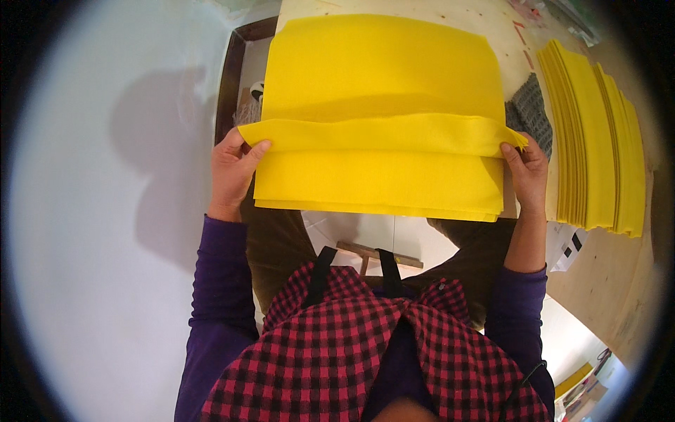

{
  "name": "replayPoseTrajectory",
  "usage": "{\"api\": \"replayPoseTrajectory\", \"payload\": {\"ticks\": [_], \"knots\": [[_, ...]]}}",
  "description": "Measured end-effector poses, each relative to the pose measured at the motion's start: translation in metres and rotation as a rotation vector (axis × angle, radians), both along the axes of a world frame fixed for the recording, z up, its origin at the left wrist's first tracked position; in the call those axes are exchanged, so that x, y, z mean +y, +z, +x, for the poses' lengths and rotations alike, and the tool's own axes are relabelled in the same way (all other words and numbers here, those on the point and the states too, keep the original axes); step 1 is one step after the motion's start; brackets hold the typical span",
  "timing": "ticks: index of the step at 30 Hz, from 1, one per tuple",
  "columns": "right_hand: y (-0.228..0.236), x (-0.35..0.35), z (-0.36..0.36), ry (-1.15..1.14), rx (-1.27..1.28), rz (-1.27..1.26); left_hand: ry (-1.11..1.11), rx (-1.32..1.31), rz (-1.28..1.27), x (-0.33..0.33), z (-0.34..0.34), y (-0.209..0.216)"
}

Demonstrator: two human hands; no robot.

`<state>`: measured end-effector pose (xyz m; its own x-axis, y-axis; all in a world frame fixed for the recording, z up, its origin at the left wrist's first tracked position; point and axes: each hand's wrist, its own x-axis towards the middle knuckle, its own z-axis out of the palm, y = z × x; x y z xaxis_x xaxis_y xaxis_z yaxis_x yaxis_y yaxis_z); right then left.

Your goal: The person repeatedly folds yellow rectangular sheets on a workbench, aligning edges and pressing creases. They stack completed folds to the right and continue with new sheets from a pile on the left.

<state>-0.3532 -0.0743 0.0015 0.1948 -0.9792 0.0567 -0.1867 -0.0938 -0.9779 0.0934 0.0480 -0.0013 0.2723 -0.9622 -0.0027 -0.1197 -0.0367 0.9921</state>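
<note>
Folding a yellow fabric sheet (380, 133) over the table edge (394, 7): left hand (232, 169) and right hand (529, 172) each pinch closed on one end of the fold. Keeping both ends level should give a straight crease. A stack of yellow sheets (598, 141) lies near the right hand; the left side offers open room.

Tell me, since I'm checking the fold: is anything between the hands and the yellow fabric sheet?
Nothing visible. The left hand and right hand each already pinch an end of the folded band of the yellow fabric sheet on the wooden table.
</note>
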Motion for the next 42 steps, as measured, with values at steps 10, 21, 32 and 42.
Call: {"api": "replayPoseTrajectory", "payload": {"ticks": [10,21,32,42], "knots": [[0.009,0.003,-0.004,0.126,0.080,0.044,-0.137,-0.055,-0.164,0.001,0.007,-0.009],[0.007,0.002,-0.006,0.261,0.073,0.008,-0.201,-0.059,-0.141,0.004,0.011,-0.015],[0.005,-0.002,-0.010,0.299,0.151,-0.111,-0.176,-0.113,-0.152,0.003,0.012,-0.012],[0.000,0.004,-0.005,-0.013,0.075,0.140,0.013,0.152,0.125,-0.002,0.003,-0.006]]}}
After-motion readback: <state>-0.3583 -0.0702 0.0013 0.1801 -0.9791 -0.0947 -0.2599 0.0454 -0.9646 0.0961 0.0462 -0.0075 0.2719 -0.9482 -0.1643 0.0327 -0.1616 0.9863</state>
